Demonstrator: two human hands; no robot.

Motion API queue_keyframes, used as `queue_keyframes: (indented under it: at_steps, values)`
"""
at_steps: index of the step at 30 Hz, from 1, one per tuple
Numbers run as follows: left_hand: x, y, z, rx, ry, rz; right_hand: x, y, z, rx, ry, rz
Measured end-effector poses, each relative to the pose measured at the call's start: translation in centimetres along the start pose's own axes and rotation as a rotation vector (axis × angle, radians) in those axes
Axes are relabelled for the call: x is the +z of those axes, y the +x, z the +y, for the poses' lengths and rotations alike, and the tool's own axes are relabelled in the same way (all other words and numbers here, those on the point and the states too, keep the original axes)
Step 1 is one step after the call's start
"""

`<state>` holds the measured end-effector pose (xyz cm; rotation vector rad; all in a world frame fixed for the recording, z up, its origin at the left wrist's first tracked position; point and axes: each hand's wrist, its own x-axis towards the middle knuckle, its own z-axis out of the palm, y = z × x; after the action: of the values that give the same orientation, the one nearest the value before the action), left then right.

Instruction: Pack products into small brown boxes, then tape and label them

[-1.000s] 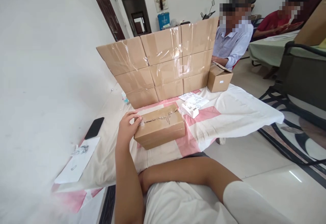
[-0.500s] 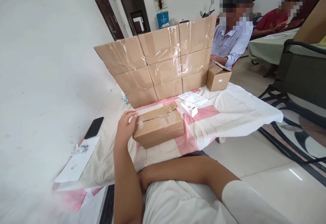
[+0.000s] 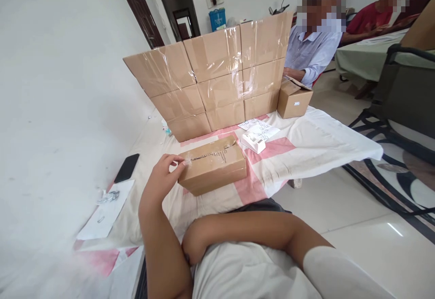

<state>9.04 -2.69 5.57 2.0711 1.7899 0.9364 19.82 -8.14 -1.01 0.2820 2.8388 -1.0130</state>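
Note:
A closed cardboard box lies on the cloth-covered table right before me, its top seam ragged under clear tape. At the box's left end, my left hand has thumb and fingertips pinched together on the loose-looking end of that tape. My right arm crosses my lap, and my right hand is tucked against the left elbow with its fingers hidden. Beyond the box stand joined cardboard panels, taped into an upright screen. A small white stand or holder rests right of the box, over printed paper.
A black phone and a white sheet with crumpled clear material lie at the left. A smaller cardboard box stands by the screen's right end. Behind it sits a person in a light shirt; another in red sits farther back.
My left hand has slid down and outward from the box's corner, its fingers now curled to a pinch at the tape. The view has shifted slightly; the box stays put.

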Motion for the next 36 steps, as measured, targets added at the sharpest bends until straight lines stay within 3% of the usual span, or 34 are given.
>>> queue_keyframes:
  at_steps: [2, 3, 4, 8, 10, 12, 14, 16, 20, 24, 29, 36]
  values:
    - [-0.1, -0.5, 0.4, -0.008, 0.053, 0.007, -1.0, -2.4, 0.0, -0.001, 0.015, -0.165]
    - [-0.1, -0.8, 0.5, -0.011, 0.082, 0.019, -1.8, -4.0, -0.2, -0.007, 0.028, -0.194]
    - [0.0, -1.0, 0.6, -0.012, 0.106, 0.032, -2.6, -5.8, -0.4, -0.011, 0.045, -0.125]
    - [0.7, -1.8, 1.0, -0.01, 0.177, 0.085, -6.2, -13.3, -1.0, -0.191, 0.145, 0.425]
    - [1.1, -2.0, 1.3, -0.023, 0.248, 0.112, -7.7, -16.0, -0.2, -0.231, 0.191, 0.733]
    - [1.3, -2.1, 1.5, -0.02, 0.324, 0.132, -8.7, -17.5, 1.8, -0.086, 0.133, 1.088]
    - [1.5, -2.0, 1.7, 0.004, 0.371, 0.146, -9.0, -17.9, 4.6, 0.175, 0.046, 1.286]
    - [1.7, -1.7, 1.7, 0.028, 0.375, 0.154, -8.9, -17.6, 7.4, 0.355, 0.049, 1.312]
    - [2.0, -0.5, 1.5, 0.058, 0.351, 0.142, -8.9, -16.6, 10.9, 0.357, 0.204, 1.325]
    - [2.4, 1.3, 1.2, 0.069, 0.298, 0.087, -10.0, -16.1, 11.9, 0.362, 0.244, 1.384]
    - [2.9, 3.5, -0.2, 0.05, 0.118, 0.018, -11.0, -15.7, 12.5, 0.429, 0.253, 1.356]
    - [3.9, 5.3, -2.0, -0.126, -0.22, 0.044, -12.0, -15.5, 13.5, 0.439, 0.27, 1.347]
